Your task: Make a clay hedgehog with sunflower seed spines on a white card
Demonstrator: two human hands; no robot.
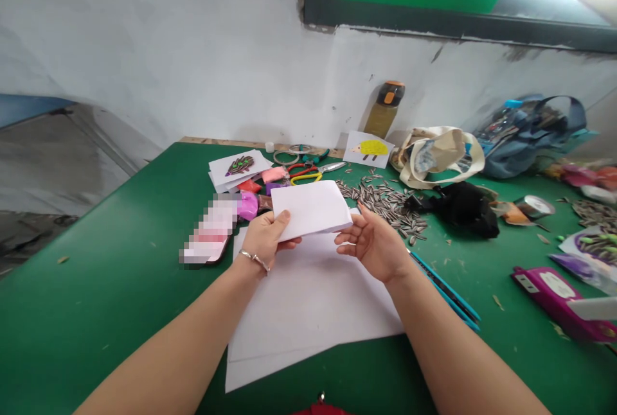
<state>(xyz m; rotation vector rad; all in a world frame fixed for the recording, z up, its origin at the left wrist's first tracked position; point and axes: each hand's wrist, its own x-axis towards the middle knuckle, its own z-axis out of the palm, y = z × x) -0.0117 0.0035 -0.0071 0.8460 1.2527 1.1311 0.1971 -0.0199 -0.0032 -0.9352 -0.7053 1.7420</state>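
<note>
My left hand (270, 235) grips a folded sheet of white paper (313, 206) by its left edge, thumb on top and fingers beneath. At the paper's right edge is my right hand (371, 238), its fingers apart and slightly curled; whether the fingertips touch the paper is hard to tell. Under both hands larger white sheets (308, 312) lie overlapping on the green table. Just past the folded paper are red and yellow scissors (313, 174) and a pile of striped sunflower seeds (385, 203).
Left of the sheets lies a phone (209, 232). Decorated cards (238, 167), clay packets (248, 205) and a hedgehog picture (369, 149) sit farther back. A bottle (384, 110) leans on the wall beside a cloth bag (438, 155). Blue pencils (446, 290) and a magenta box (559, 302) lie right.
</note>
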